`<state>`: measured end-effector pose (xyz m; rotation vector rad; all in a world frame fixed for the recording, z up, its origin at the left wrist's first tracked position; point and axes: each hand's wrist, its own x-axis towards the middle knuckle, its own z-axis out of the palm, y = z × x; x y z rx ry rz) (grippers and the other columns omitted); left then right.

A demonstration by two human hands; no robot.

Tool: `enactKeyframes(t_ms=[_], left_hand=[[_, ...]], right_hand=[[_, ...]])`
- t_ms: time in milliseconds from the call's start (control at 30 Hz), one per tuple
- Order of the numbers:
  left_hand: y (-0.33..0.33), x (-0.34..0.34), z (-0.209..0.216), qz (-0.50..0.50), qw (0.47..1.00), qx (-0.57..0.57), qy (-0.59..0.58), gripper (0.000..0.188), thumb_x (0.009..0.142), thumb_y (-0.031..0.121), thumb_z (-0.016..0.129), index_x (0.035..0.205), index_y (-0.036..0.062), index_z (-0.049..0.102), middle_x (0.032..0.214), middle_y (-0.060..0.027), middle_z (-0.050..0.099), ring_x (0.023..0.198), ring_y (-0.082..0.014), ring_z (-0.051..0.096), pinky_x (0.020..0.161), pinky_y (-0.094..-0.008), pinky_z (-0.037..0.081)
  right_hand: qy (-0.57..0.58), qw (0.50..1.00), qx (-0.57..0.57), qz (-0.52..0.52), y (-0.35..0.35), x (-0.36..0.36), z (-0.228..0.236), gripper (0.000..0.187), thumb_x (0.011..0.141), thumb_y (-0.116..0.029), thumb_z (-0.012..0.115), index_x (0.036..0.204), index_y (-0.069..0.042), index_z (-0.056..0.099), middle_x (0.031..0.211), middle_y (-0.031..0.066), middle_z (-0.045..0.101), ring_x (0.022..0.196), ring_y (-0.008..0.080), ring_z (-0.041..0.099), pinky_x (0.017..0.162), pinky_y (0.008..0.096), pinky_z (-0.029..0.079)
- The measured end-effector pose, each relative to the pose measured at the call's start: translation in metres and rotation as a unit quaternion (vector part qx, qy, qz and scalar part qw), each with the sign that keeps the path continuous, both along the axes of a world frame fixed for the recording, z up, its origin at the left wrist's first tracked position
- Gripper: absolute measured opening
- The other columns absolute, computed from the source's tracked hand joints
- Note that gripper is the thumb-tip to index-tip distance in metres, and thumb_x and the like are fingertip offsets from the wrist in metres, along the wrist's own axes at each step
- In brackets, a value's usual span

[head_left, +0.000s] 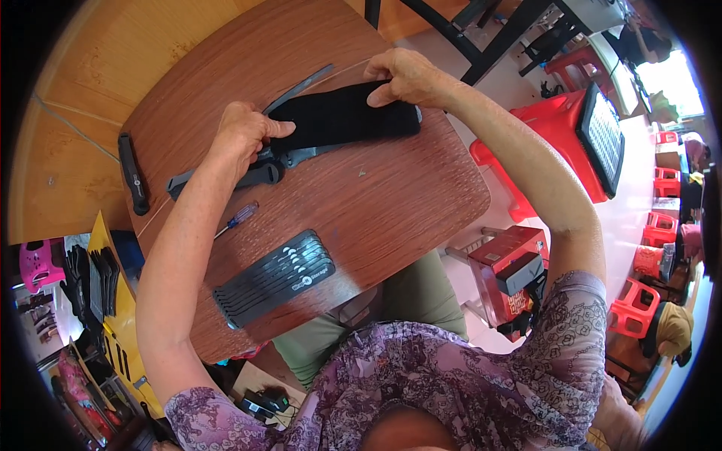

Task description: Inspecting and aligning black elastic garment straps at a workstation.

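I have the left hand (244, 129) and right hand (406, 77) pinching a long, matte-black strip (338, 118) near the brown wood-grain table's (406, 199) right edge.

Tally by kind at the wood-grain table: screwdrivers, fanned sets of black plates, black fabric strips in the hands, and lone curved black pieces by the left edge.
Screwdriver: 1
Fanned set of black plates: 1
Held black fabric strip: 1
Lone curved black piece: 1
Total: 4

I count my two hands (247, 134), one brown table (383, 195), one black cloth-like strip (338, 120), one screwdriver (244, 213), one stack of flat black pieces (274, 278), one pink stool (39, 263).
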<state>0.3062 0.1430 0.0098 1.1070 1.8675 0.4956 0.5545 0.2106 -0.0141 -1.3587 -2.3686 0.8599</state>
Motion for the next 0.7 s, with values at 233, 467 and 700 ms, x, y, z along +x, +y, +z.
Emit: enactKeyframes(t_ms=[233,467,700], left_hand=[[-0.004,0.004,-0.001,0.031,0.994,0.071,-0.076,0.031,0.065,0.006,0.079,0.083,0.0036,0.053,0.058,-0.0008,0.047,0.043,-0.007,0.035,0.038,-0.0207,0.024],[-0.005,0.002,-0.015,0.047,0.958,0.212,-0.189,0.028,0.065,-0.006,0.074,0.077,0.0061,0.052,0.066,0.0023,0.049,0.051,-0.0062,0.041,0.041,-0.0224,0.033],[-0.008,0.009,-0.023,0.033,0.953,0.243,-0.176,0.017,0.078,0.01,0.072,0.088,0.0077,0.059,0.069,0.0056,0.053,0.05,-0.002,0.041,0.04,-0.0164,0.027]], right_hand=[[0.038,0.999,0.002,-0.003,0.0,0.009,-0.006,0.037,0.067,-0.011,0.077,0.099,0.0,0.063,0.088,0.0089,0.062,0.087,0.0214,0.058,0.08,0.0333,0.045],[0.12,0.992,-0.042,0.023,-0.004,0.019,0.007,0.035,0.069,-0.006,0.075,0.101,0.0,0.063,0.091,0.0067,0.062,0.09,0.0187,0.057,0.083,0.0314,0.044],[0.031,0.997,-0.071,0.022,-0.013,0.021,0.024,0.021,0.07,-0.006,0.074,0.086,0.001,0.062,0.072,0.002,0.058,0.071,0.0125,0.053,0.068,0.0289,0.043]])
